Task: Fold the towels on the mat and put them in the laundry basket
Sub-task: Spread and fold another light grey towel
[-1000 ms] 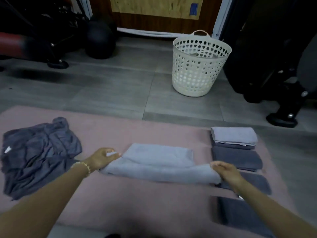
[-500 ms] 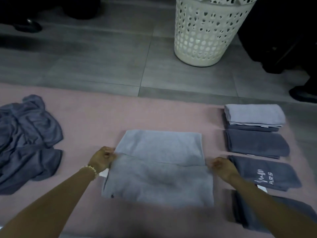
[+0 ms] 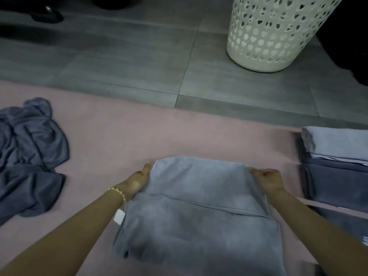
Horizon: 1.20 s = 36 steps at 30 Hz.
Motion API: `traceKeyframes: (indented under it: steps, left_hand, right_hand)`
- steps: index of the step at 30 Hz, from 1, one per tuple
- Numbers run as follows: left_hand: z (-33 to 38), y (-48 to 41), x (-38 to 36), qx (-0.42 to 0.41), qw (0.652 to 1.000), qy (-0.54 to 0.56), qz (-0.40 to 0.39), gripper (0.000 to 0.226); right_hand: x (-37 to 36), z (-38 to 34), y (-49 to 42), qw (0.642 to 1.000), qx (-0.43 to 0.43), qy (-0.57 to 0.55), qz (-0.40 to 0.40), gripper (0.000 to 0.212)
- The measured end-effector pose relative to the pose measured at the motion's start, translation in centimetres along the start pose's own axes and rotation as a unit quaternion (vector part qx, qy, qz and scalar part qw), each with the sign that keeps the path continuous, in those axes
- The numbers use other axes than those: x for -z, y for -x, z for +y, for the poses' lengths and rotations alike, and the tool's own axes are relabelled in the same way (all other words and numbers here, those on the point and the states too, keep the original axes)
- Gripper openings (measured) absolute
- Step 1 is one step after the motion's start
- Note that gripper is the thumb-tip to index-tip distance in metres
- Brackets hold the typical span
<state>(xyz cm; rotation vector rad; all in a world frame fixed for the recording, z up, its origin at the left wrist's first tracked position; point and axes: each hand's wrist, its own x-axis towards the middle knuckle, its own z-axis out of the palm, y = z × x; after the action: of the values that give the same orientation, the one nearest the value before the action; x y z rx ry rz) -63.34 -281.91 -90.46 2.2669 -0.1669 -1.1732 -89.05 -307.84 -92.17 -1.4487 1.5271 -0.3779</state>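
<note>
Shifted from fold line up to far corners of light grey towel (image 3: 199,206). Left hand (image 3: 139,181) and right hand (image 3: 267,179): grip clamped on corners. Another fold likely next, laundry basket (image 3: 274,36) later.

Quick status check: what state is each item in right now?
Light towel: partly folded, on mat.
Left hand: grips its far-left corner.
Right hand: pinches its far-right corner.
Dark pile: crumpled, unfolded.
Folded towels: at mat's right edge.
Basket: upright on floor, contents unseen.

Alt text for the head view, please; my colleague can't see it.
Left hand and right hand hold the far corners of a light grey towel on the pink mat. Crumpled dark towels lie left, folded towels right, white laundry basket beyond.
</note>
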Motion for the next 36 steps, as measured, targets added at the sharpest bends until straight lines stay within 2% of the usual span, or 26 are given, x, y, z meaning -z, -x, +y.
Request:
traceKeyframes:
  steps: [2,4,6,7,8,10,12,13,15,17,19,20,22,24,26,29,32,36]
  left_hand:
    - [0.3,0.9,-0.1,-0.01,0.998,0.036,-0.043,0.065]
    - [0.4,1.8,-0.7,-0.069,0.994,0.073,-0.051,0.045]
    - [0.2,2.9,-1.8,-0.181,0.982,0.057,0.008,0.03]
    - [-0.3,3.5,-2.6,-0.25,0.966,0.037,0.045,0.031]
    - [-1.0,4.1,-3.7,-0.314,0.947,-0.002,0.066,0.033]
    - [-2.8,5.5,-6.2,-0.402,0.899,-0.163,0.064,0.04]
    - [-4.8,6.3,-8.5,-0.453,0.833,-0.306,0.085,0.051]
    - [-5.3,6.8,-9.1,-0.451,0.829,-0.319,0.095,0.053]
    - [-5.2,7.4,-9.3,-0.409,0.852,-0.304,0.123,0.056]
    - [-4.4,7.8,-8.9,-0.357,0.88,-0.281,0.135,0.07]
    - [-3.4,7.9,-8.7,-0.307,0.903,-0.281,0.105,0.085]
    - [-3.0,8.0,-8.7,-0.299,0.908,-0.28,0.092,0.084]
    - [-2.4,7.5,-9.0,-0.274,0.924,-0.259,0.069,0.063]
    - [-1.6,6.9,-9.0,-0.237,0.942,-0.229,0.063,0.051]
    - [-0.8,6.3,-8.9,-0.228,0.939,-0.242,0.088,0.042]
    - [0.3,5.8,-8.7,-0.236,0.911,-0.317,0.121,0.035]
    - [0.5,5.6,-8.0,-0.244,0.927,-0.272,0.088,0.023]
    - [-0.5,5.2,-8.0,-0.291,0.939,-0.185,0.015,0.029]
  right_hand:
    - [0.2,0.4,0.1,0.999,-0.001,-0.041,0.013,0.027]
    - [0.7,1.0,0.7,0.999,0.002,-0.05,0.013,0.024]
    - [1.3,1.6,1.4,0.997,0.042,-0.058,-0.009,0.022]
    - [1.5,2.0,1.8,0.996,0.058,-0.066,-0.031,0.022]
    - [1.7,2.2,2.4,0.994,0.065,-0.071,-0.049,0.023]
    - [1.6,2.6,3.5,0.992,0.07,-0.071,-0.078,0.03]
    - [1.1,3.0,4.4,0.991,0.086,-0.065,-0.081,0.036]
    - [0.8,3.2,4.7,0.991,0.089,-0.066,-0.08,0.04]
    - [0.3,3.4,5.3,0.991,0.081,-0.081,-0.074,0.048]
    - [0.0,3.6,5.6,0.991,0.071,-0.087,-0.074,0.052]
    - [-0.3,3.6,6.0,0.992,0.067,-0.08,-0.073,0.055]
    - [-0.5,3.5,6.1,0.993,0.062,-0.071,-0.071,0.056]
    - [-0.8,3.4,6.2,0.996,0.048,-0.046,-0.063,0.054]
    - [-0.8,3.4,6.2,0.997,0.042,-0.014,-0.064,0.05]
    - [-0.7,3.6,6.0,0.997,0.036,-0.01,-0.073,0.043]
    - [-0.5,3.7,5.9,0.995,0.02,-0.032,-0.089,0.034]
    - [-0.3,3.6,6.0,0.993,-0.011,-0.068,-0.095,0.047]
    - [-0.2,3.2,6.2,0.992,-0.027,-0.078,-0.097,0.044]
